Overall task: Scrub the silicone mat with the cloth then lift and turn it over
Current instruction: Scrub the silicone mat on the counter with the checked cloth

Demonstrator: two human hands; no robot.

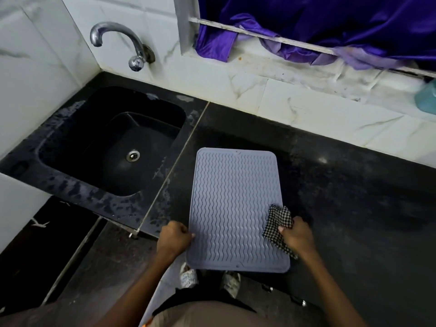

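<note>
Both forearms reach forward and up from the bottom of the view, angled slightly toward each other. The left hand (174,237) is curled, its fingertips pinching the left edge of the silicone mat (236,208). The right hand (297,234) is closed in a fist-like grip around a checked cloth (278,223), knuckles up, at the mat's right edge

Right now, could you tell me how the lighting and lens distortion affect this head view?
Head view: wide-angle bending bows the counter edge and wall tiles; the sink basin is deep in shadow; glare glints on the tap; the mat and checked cloth stay sharp.
</note>
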